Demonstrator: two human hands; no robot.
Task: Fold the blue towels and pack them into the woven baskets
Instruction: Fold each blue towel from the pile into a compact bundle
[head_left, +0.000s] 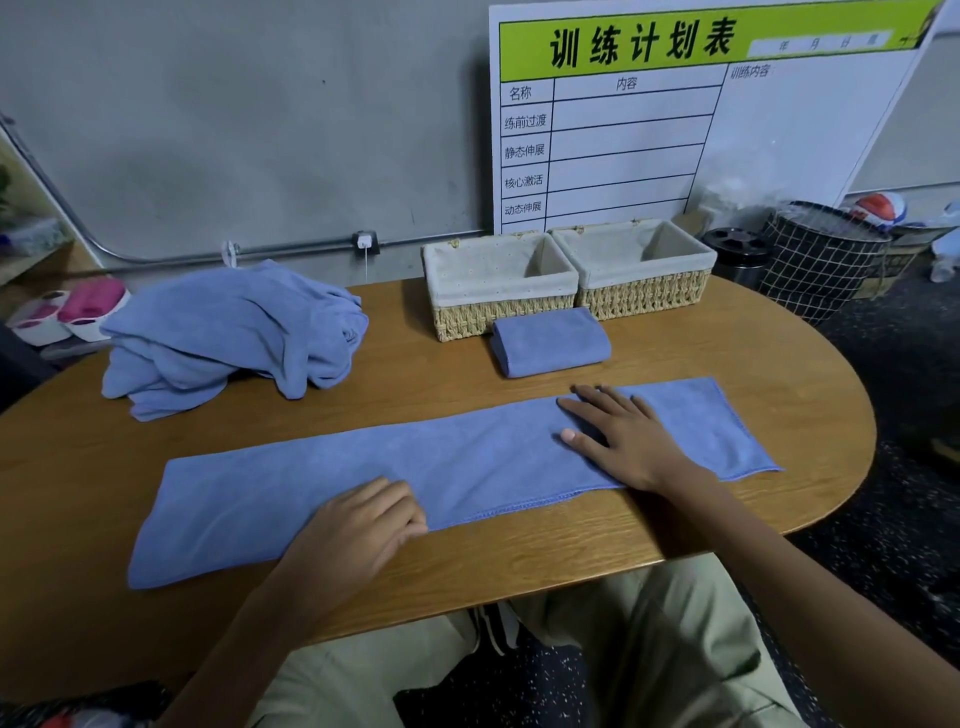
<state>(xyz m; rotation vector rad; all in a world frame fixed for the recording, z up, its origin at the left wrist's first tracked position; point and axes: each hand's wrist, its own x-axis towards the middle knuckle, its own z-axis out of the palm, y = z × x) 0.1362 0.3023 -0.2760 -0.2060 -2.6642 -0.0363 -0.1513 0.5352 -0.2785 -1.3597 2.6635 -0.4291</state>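
A blue towel, folded into a long strip, lies across the wooden table. My right hand rests flat on its right part, fingers spread. My left hand presses the strip's near edge around the middle, fingers curled loosely. A small folded blue towel sits on the table just in front of two cloth-lined woven baskets, the left basket and the right basket; I see nothing inside either. A heap of unfolded blue towels lies at the table's back left.
A white and green schedule board leans on the wall behind the baskets. To the right on the floor stand a black bin and a mesh hamper. Pink and white items sit past the left edge.
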